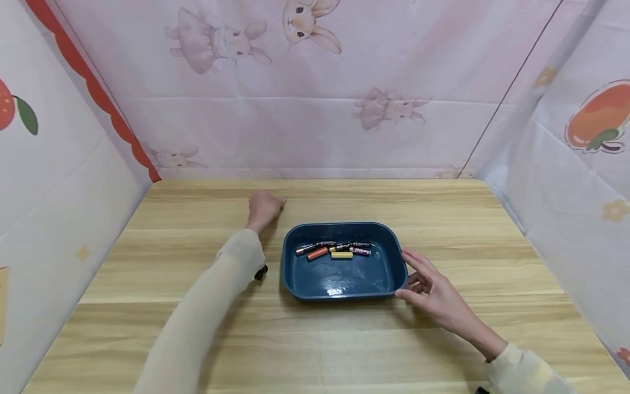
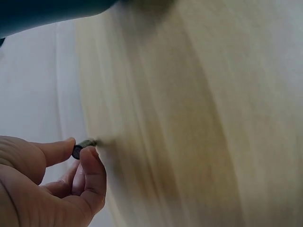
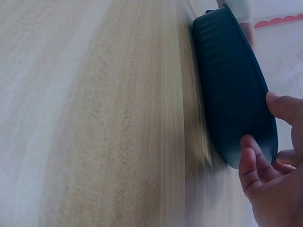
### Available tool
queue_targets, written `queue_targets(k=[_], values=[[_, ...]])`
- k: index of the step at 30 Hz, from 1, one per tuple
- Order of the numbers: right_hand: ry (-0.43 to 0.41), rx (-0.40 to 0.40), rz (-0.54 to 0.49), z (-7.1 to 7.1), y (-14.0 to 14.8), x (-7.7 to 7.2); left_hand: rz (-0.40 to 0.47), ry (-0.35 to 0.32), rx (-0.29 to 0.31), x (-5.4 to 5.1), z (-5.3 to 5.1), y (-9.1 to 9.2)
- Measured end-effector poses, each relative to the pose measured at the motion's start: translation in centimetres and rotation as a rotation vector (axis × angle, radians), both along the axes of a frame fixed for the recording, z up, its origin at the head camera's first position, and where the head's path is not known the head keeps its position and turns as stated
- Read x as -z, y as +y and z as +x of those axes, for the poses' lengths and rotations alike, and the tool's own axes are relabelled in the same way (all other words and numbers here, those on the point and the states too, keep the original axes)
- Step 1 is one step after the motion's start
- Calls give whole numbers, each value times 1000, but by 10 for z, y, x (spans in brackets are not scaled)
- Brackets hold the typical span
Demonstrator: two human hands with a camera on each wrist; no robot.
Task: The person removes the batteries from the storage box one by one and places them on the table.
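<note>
My left hand point(image 1: 264, 208) is over the far side of the table, beyond and left of the blue plastic bin point(image 1: 339, 296). In the left wrist view its thumb and finger pinch a small dark cylinder, which looks like a battery point(image 2: 78, 151); the head view hides it. At the bin's right end, my right hand point(image 1: 435, 295) grips the wall, thumb and fingers spread along rim and side. Inside the bin several batteries lie in a loose group toward the back, among them an orange battery point(image 1: 317, 253) and a yellow battery point(image 1: 342, 255).
The light wood table point(image 1: 315, 350) carries the bin near its middle. A pink rabbit-print cloth point(image 1: 295, 131) hangs behind the far edge. Printed white cloths stand at the left point(image 1: 64, 180) and right point(image 1: 566, 191).
</note>
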State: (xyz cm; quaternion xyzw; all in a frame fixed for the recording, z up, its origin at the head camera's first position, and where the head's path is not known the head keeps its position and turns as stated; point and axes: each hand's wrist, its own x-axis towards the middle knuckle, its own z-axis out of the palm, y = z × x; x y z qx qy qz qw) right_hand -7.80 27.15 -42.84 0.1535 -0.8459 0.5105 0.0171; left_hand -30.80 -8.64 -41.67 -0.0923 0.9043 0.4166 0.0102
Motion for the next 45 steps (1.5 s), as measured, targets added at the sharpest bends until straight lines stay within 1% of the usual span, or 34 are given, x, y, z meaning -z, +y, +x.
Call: queue_targets(k=[3,6,9,16,21,27,32,36,45], values=[[-4,2,3,0,0,1,-6,1,8,6,-3,2],[-8,4,8,-1,0,1,-20,10,30,9,-4,2],[-12,7,12,-1,0,1,-45,15,51,10,-5,3],[-8,9,16,-3,1,3,-79,-14,79,12,-7,8],[-12,7,16,-3,2,2,-115,-35,78,14,-10,9],[-19,9,20,-3,2,3,-150,-53,81,12,-10,9],[-27,11,26,-4,2,2,-143,-55,68,9,-9,10],[-9,6,16,-4,1,2,-126,-54,63,8,-7,10],[-9,4,12,-2,1,1,-118,-44,57,8,-4,11]])
